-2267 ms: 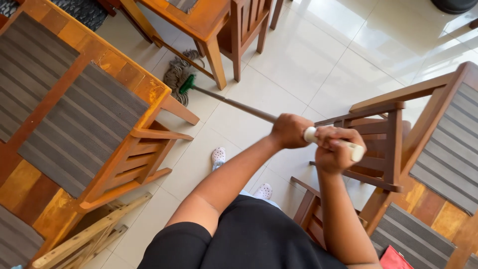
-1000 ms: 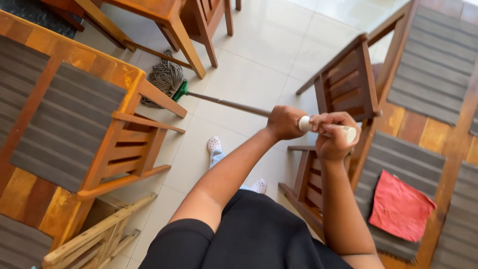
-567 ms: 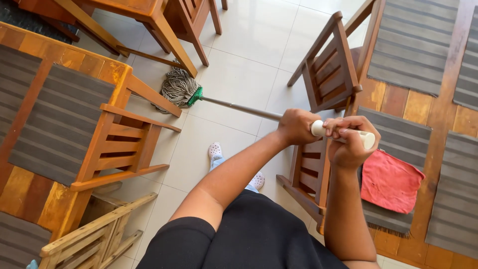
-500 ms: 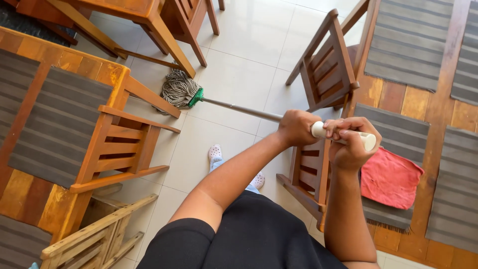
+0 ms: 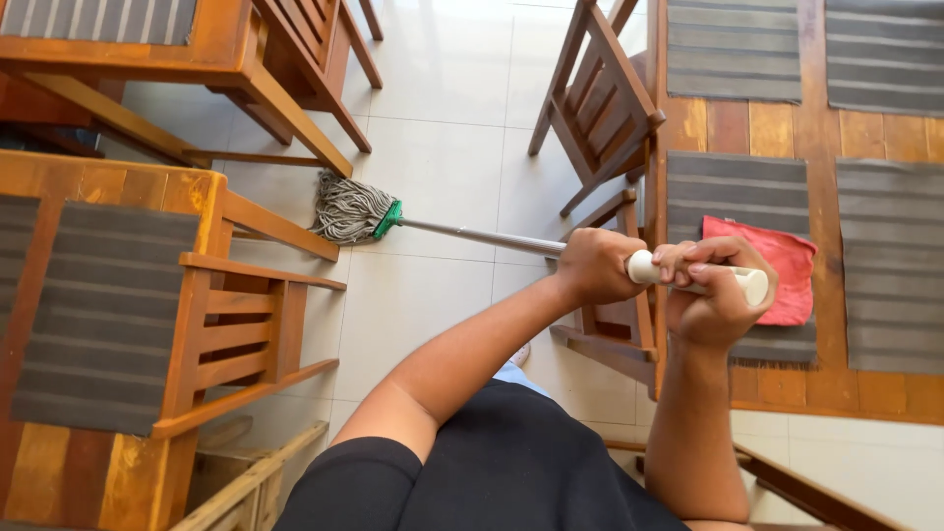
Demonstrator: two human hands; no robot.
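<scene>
Warm wood, grey stripes, pale tiles

A mop (image 5: 354,209) is seen with grey strands, a green collar, a silver handle and a cream end; grey striped mats (image 5: 106,315) are laid on orange-brown desks (image 5: 59,472), a red cloth (image 5: 777,265) on one, over a glossy white tiled floor (image 5: 442,147).

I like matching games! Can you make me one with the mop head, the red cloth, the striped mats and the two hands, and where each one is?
Things:
1. mop head
2. red cloth
3. left hand
4. right hand

Places:
A. on the white end of the mop handle
B. on the pale floor tiles beside a wooden chair
C. on a striped mat on the table
D. around the handle, nearer the mop head

Pairs: 1-B, 2-C, 3-D, 4-A
</scene>
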